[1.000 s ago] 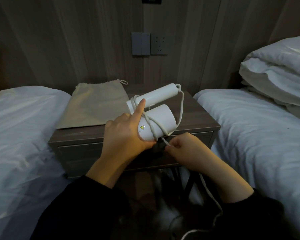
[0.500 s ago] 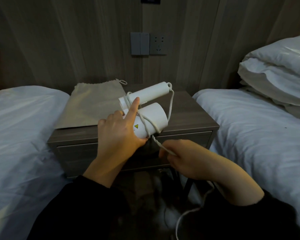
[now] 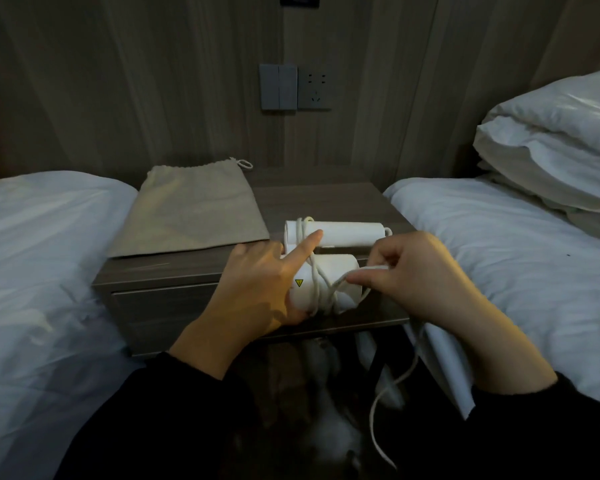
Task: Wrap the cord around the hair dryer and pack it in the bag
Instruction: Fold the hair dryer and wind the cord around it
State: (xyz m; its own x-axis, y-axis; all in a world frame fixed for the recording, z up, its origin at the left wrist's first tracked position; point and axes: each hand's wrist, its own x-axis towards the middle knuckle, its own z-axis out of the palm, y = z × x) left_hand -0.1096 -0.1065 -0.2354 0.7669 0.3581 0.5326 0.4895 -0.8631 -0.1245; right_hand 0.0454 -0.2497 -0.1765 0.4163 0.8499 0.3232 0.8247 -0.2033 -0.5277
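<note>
A white folded hair dryer [image 3: 340, 233] is held over the front edge of the wooden nightstand [image 3: 329, 199]. My left hand [image 3: 257, 289] grips its barrel from the left, the index finger stretched out onto the handle and pinning cord loops there. My right hand [image 3: 413, 271] pinches the white cord [image 3: 352, 273] at the dryer's right side; several turns cross the barrel. The loose cord trails from under my right hand down toward the floor. A beige drawstring bag [image 3: 191, 209] lies flat on the nightstand's left half, behind my left hand.
White-sheeted beds flank the nightstand, the left bed [image 3: 39, 271] and the right bed [image 3: 520, 258], which carries folded bedding [image 3: 561, 140]. A switch and socket plate [image 3: 295, 86] sits on the wood wall behind. The nightstand drawer front [image 3: 160, 313] faces me.
My right hand rose from below the dryer to its right side, carrying the cord up across the barrel. The dryer's handle has levelled out, and the view has tilted downward.
</note>
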